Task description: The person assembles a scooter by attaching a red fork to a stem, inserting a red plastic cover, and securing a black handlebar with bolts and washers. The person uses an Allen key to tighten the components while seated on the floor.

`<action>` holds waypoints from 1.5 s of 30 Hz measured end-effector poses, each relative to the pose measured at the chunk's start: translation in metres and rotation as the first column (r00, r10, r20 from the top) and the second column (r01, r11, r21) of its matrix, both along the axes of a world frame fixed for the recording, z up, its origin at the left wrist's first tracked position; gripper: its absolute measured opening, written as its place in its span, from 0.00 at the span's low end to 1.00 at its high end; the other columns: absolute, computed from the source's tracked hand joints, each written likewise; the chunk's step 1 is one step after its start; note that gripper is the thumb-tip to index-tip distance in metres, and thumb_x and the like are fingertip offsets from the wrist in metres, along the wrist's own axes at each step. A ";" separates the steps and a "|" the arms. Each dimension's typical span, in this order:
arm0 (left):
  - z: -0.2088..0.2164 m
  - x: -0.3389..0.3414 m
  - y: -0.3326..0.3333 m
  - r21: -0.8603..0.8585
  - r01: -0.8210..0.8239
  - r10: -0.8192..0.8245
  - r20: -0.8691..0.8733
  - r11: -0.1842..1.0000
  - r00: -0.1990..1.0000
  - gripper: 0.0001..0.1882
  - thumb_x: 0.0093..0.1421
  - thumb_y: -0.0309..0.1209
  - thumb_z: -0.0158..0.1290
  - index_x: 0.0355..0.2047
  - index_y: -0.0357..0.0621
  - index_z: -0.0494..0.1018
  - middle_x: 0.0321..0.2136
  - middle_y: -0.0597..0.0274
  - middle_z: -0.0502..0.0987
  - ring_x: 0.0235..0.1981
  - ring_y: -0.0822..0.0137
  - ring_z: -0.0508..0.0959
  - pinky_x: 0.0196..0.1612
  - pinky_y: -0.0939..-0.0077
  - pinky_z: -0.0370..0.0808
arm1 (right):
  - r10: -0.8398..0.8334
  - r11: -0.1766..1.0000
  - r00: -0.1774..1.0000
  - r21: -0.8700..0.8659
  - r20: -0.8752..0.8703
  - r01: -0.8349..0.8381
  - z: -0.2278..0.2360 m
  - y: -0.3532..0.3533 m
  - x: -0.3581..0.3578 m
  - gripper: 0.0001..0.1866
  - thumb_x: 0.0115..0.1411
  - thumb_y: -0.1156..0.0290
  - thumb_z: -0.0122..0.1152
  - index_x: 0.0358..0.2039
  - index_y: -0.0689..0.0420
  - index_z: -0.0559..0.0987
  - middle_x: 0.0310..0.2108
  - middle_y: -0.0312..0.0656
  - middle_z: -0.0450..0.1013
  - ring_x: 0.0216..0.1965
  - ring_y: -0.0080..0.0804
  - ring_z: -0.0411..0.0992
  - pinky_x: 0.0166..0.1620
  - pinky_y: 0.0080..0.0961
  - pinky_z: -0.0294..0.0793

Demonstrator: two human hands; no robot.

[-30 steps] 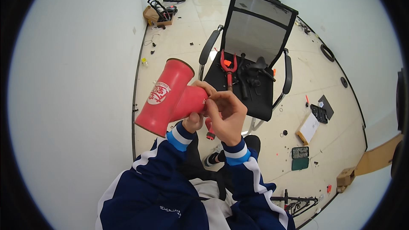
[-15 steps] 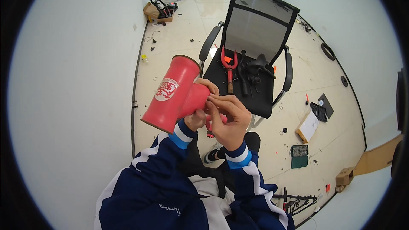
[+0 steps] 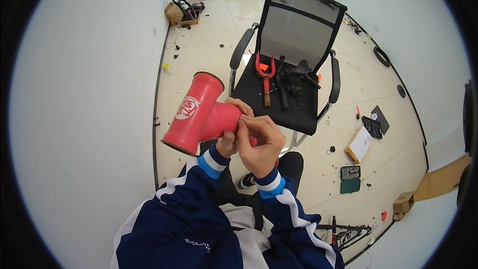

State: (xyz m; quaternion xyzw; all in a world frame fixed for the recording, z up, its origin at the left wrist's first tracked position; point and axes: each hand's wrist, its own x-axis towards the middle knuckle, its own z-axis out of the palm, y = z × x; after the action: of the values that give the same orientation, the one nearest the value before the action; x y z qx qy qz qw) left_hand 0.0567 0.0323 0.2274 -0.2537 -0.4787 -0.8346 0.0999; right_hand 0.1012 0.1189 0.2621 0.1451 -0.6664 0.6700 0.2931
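Just left of the frame's centre, a red T-shaped tube piece (image 3: pixel 199 114) is held up tilted, its open end toward the upper left. The left hand (image 3: pixel 230 142) wraps its side stub from below; the right hand (image 3: pixel 259 144) curls closed over that stub's end, fingertips pressed there. Above them stands a black office chair (image 3: pixel 294 45) with a red fork (image 3: pixel 265 72) on its seat.

We raise both forearms in navy sleeves with blue-and-white cuffs. Our left hand (image 3: pixel 228 142) grips beneath the red T-shaped tube (image 3: pixel 199 114); our right hand (image 3: pixel 260 144) curls beside it, fingertips (image 3: pixel 243 122) pinching at its stub end.
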 end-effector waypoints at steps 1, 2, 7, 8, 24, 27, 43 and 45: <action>-0.002 0.001 0.000 0.000 0.006 -0.006 0.015 1.000 1.000 0.49 0.39 0.77 0.56 0.39 0.43 0.63 0.33 0.64 0.66 0.35 0.69 0.69 0.44 0.72 0.69 | 0.004 1.000 1.000 -0.001 0.017 -0.003 -0.001 0.000 0.000 0.07 0.54 0.88 0.62 0.35 0.68 0.81 0.32 0.45 0.76 0.33 0.27 0.78 0.37 0.19 0.79; -0.003 0.000 -0.001 0.011 0.027 -0.027 0.012 1.000 1.000 0.49 0.38 0.77 0.57 0.39 0.43 0.63 0.33 0.63 0.67 0.35 0.69 0.69 0.44 0.72 0.69 | 0.032 0.999 0.999 -0.021 0.025 -0.032 0.000 0.001 0.000 0.07 0.54 0.88 0.62 0.35 0.68 0.81 0.33 0.45 0.76 0.34 0.28 0.78 0.37 0.19 0.79; -0.005 -0.002 -0.008 0.052 0.012 -0.011 -0.012 0.999 1.000 0.49 0.37 0.76 0.58 0.39 0.43 0.63 0.34 0.63 0.67 0.36 0.68 0.69 0.44 0.72 0.69 | 0.149 0.988 0.988 -0.041 0.046 -0.147 0.012 0.005 0.002 0.09 0.53 0.87 0.63 0.36 0.67 0.81 0.38 0.46 0.76 0.38 0.28 0.78 0.37 0.18 0.80; -0.005 -0.002 -0.008 0.039 0.011 -0.010 -0.026 0.999 1.000 0.49 0.38 0.76 0.59 0.40 0.43 0.63 0.34 0.63 0.67 0.37 0.68 0.69 0.44 0.72 0.69 | 0.137 0.991 0.990 -0.008 0.036 -0.137 0.012 0.007 0.003 0.09 0.53 0.87 0.63 0.36 0.67 0.81 0.39 0.46 0.76 0.37 0.28 0.78 0.37 0.18 0.80; -0.015 -0.010 -0.024 -0.252 -0.097 0.055 -0.171 0.963 0.984 0.48 0.41 0.72 0.60 0.41 0.39 0.64 0.36 0.60 0.68 0.39 0.69 0.71 0.44 0.73 0.70 | 0.091 0.920 0.993 0.388 -0.073 -0.055 0.019 0.027 0.000 0.10 0.50 0.86 0.64 0.35 0.65 0.79 0.34 0.44 0.76 0.32 0.32 0.81 0.33 0.20 0.79; -0.012 -0.007 -0.023 -0.340 -0.130 0.072 -0.178 0.931 0.981 0.48 0.41 0.73 0.60 0.41 0.39 0.64 0.37 0.60 0.69 0.39 0.69 0.72 0.44 0.74 0.71 | 0.149 0.896 0.986 0.433 -0.074 -0.103 0.019 0.036 -0.007 0.11 0.49 0.86 0.66 0.35 0.64 0.79 0.33 0.44 0.76 0.31 0.32 0.80 0.33 0.21 0.79; -0.019 -0.007 -0.005 -0.181 -0.115 0.084 -0.170 0.977 0.982 0.40 0.47 0.67 0.61 0.38 0.39 0.69 0.35 0.64 0.71 0.33 0.73 0.73 0.35 0.78 0.70 | 0.169 0.941 0.986 0.299 -0.017 -0.156 0.003 0.038 -0.011 0.09 0.50 0.85 0.61 0.34 0.65 0.76 0.29 0.41 0.75 0.30 0.26 0.78 0.37 0.21 0.77; -0.016 -0.006 -0.006 -0.152 -0.126 0.100 -0.167 0.980 0.981 0.43 0.45 0.71 0.59 0.37 0.40 0.68 0.34 0.64 0.71 0.33 0.73 0.73 0.35 0.78 0.71 | 0.201 0.966 0.976 0.149 0.084 -0.211 -0.002 0.038 -0.012 0.08 0.52 0.85 0.59 0.33 0.65 0.75 0.29 0.40 0.75 0.31 0.25 0.77 0.39 0.20 0.77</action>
State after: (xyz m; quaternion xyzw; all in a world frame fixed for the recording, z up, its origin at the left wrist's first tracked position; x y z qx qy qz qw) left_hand 0.0512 0.0262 0.2113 -0.2988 -0.5489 -0.7632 0.1642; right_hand 0.0888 0.1566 0.2603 0.2132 -0.7079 0.6470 0.1867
